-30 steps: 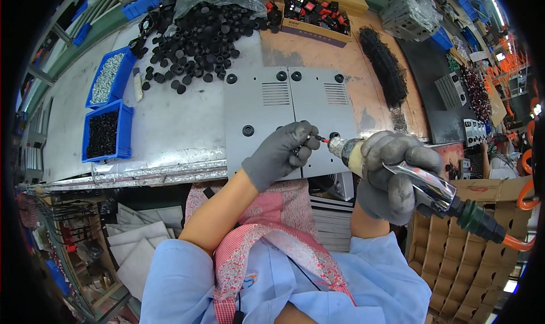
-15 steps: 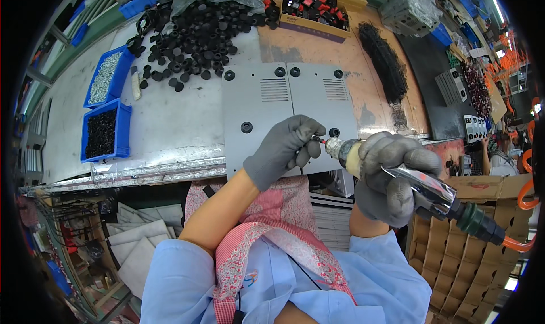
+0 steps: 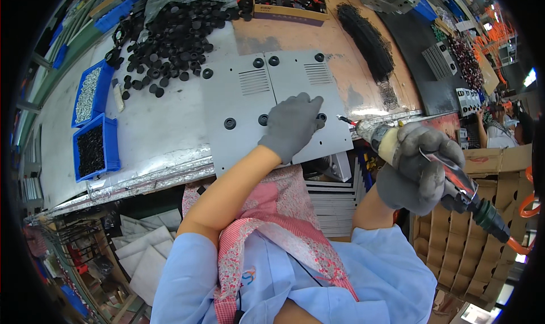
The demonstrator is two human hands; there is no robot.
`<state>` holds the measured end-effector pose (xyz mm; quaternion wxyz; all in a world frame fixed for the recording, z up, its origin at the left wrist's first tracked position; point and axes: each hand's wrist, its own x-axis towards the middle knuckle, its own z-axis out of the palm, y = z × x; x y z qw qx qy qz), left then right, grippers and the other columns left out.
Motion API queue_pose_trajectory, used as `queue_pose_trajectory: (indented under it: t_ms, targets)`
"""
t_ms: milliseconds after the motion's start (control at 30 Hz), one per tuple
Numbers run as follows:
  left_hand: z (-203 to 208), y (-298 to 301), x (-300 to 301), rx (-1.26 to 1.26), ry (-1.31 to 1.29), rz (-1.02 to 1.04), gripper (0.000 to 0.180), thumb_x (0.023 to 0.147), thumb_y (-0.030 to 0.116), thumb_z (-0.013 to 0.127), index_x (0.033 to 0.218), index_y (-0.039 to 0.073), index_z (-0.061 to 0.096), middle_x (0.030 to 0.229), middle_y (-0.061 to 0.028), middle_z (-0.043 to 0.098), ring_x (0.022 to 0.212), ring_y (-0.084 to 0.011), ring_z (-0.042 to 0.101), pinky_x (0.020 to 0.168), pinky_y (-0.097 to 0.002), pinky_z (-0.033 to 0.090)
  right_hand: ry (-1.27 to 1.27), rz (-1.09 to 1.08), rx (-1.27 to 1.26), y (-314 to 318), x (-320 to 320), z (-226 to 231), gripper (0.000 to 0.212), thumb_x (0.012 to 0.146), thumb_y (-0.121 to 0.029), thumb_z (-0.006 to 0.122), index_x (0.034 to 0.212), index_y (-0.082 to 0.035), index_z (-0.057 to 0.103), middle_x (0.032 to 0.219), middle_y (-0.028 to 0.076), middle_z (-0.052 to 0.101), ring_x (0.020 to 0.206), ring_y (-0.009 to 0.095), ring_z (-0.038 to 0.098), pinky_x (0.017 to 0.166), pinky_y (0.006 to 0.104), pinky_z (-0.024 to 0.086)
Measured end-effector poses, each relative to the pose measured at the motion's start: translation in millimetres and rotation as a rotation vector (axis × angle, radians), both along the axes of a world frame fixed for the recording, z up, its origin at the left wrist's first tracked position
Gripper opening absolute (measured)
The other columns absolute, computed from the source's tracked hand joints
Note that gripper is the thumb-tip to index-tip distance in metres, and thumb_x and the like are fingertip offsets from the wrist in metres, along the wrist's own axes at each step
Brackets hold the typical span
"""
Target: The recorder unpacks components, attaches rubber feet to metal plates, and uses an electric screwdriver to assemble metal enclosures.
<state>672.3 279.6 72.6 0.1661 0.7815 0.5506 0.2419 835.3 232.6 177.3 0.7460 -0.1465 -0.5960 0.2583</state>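
Note:
Two grey sheet-metal panels (image 3: 238,99) with vent slots lie side by side at the table's front edge, black round rubber feet (image 3: 230,123) on them. My gloved left hand (image 3: 292,122) rests over the panels, fingers stretched forward and apart from the thumb side, beside a rubber foot (image 3: 321,119) at the right panel. Its palm side is hidden. In my gloved right hand (image 3: 423,168) is a pneumatic screwdriver (image 3: 451,179), gripped around its body and tilted. Its bit (image 3: 347,120) points left towards that foot, apart from it; a small dark piece shows at the tip.
Blue bins of silvery (image 3: 89,94) and black small parts (image 3: 91,151) stand at the left. A heap of black rubber feet (image 3: 170,40) lies behind the panels. A box of red-black parts (image 3: 289,11) and a black wire bundle (image 3: 366,43) are farther back. Cardboard dividers (image 3: 454,239) stand at the lower right.
My left hand has left the screwdriver's tip and moved over the panels beside a rubber foot. The screwdriver has shifted slightly right. The whole view has also shifted.

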Motion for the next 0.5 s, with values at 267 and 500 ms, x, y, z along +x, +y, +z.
queue_pose_trajectory:
  t_ms: [267, 500]
  targets:
    - [-20.7, -7.5, 40.1, 0.003, -0.054, -0.263, 0.022, 0.084, 0.032, 0.061, 0.101, 0.018, 0.063, 0.080, -0.0052, 0.060, 0.076, -0.0267, 0.063, 0.065, -0.0404, 0.050, -0.057, -0.024, -0.133, -13.3, 25.9, -16.3, 0.041, 0.079, -0.016, 0.049, 0.117, -0.001, 0.052, 0.096, 0.019, 0.059, 0.079, 0.025, 0.055, 0.073, 0.0417, 0.044]
    - [-29.4, -12.0, 54.9, -0.024, -0.029, -0.285, 0.029, 0.082, 0.033, 0.063, 0.109, 0.021, 0.060, 0.080, -0.0043, 0.061, 0.074, -0.0258, 0.063, 0.061, -0.0401, 0.050, -0.044, -0.218, -0.398, -12.2, 25.5, -40.2, 0.035, 0.078, -0.006, 0.051, 0.111, 0.004, 0.051, 0.093, 0.019, 0.060, 0.078, 0.024, 0.056, 0.070, 0.0378, 0.048]
